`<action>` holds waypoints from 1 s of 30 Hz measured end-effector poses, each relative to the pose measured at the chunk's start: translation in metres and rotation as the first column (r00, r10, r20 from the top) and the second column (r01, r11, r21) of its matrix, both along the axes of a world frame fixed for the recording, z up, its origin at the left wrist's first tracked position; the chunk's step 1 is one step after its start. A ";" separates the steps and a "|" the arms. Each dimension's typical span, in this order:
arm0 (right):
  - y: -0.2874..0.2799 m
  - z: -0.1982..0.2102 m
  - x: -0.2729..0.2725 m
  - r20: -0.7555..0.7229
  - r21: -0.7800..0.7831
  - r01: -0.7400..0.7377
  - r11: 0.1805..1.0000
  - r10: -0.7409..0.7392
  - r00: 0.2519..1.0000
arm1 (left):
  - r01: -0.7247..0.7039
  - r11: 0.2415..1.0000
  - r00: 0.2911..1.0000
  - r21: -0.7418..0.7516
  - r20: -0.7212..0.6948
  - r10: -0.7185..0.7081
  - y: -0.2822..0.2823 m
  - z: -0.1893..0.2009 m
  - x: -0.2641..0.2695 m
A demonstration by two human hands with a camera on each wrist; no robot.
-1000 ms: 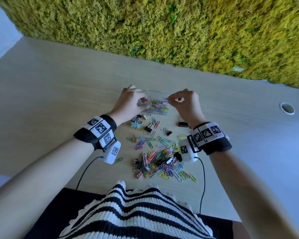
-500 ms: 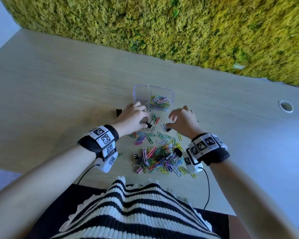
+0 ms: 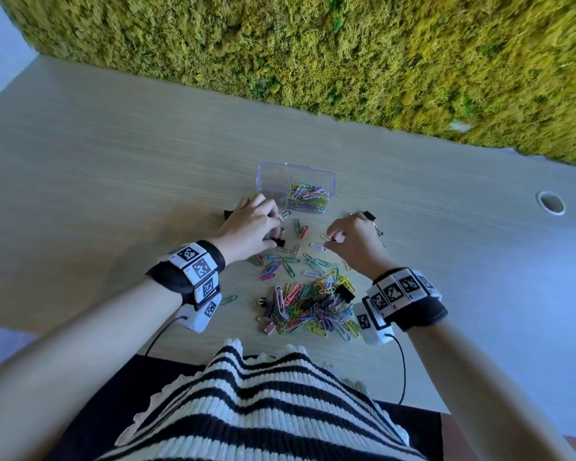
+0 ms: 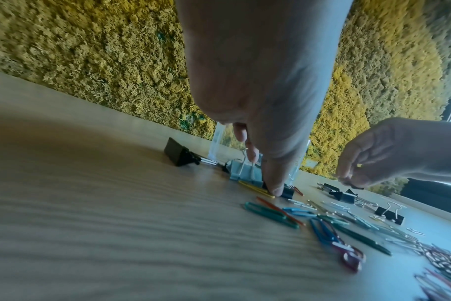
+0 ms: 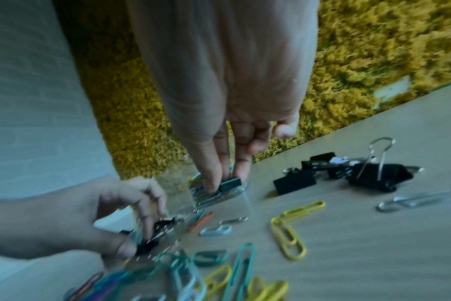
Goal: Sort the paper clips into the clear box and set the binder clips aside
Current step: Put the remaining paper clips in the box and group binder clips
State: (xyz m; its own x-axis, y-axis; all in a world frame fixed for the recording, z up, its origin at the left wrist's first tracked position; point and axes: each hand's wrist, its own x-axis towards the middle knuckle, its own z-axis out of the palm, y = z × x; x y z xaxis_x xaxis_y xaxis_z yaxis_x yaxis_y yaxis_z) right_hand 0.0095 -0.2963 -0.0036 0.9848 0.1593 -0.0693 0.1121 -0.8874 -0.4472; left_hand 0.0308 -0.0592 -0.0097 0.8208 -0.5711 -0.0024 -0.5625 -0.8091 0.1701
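The clear box [image 3: 270, 181] stands at the far side of the clips, with coloured paper clips [image 3: 308, 198] in its right compartment. Loose paper clips and a few binder clips form a pile [image 3: 310, 307] near me. My left hand [image 3: 273, 235] is curled low over the table just left of the box, and its thumb [image 4: 273, 188] and fingers grip a black binder clip [image 4: 287, 193]. A pale binder clip [image 4: 245, 173] lies under its fingers. My right hand [image 3: 331, 239] pinches a small black binder clip [image 5: 229, 184] between thumb and fingers, just above the table.
Black binder clips lie to the right of my right hand [image 5: 294, 184] [image 5: 379, 177]. One more black binder clip [image 4: 179, 154] sits left of the box. A moss wall [image 3: 346, 54] backs the table, and a cable hole [image 3: 551, 202] is at the far right.
Both hands have drawn back from the box to the scattered clips. The left now grips a black binder clip and the right pinches a small one.
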 end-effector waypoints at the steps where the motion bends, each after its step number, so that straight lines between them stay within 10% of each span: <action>1: -0.006 0.000 0.002 0.013 0.034 0.022 0.999 -0.023 1.000 | -0.009 1.000 1.000 0.006 0.002 0.009 0.002 0.000 0.000; 7: -0.033 0.008 0.009 0.114 -0.114 0.152 0.982 -0.139 0.984 | -0.081 0.996 0.996 -0.021 0.037 0.082 0.014 0.003 0.002; 22: 0.039 -0.004 -0.029 -0.186 -0.169 -0.488 0.856 0.458 0.869 | -0.184 0.983 0.914 -0.008 -0.369 0.168 0.048 0.021 -0.026; 30: -0.019 0.017 -0.061 -0.204 0.047 -0.098 0.994 0.106 0.973 | -0.059 0.959 0.839 0.278 -0.506 0.199 0.057 0.021 -0.054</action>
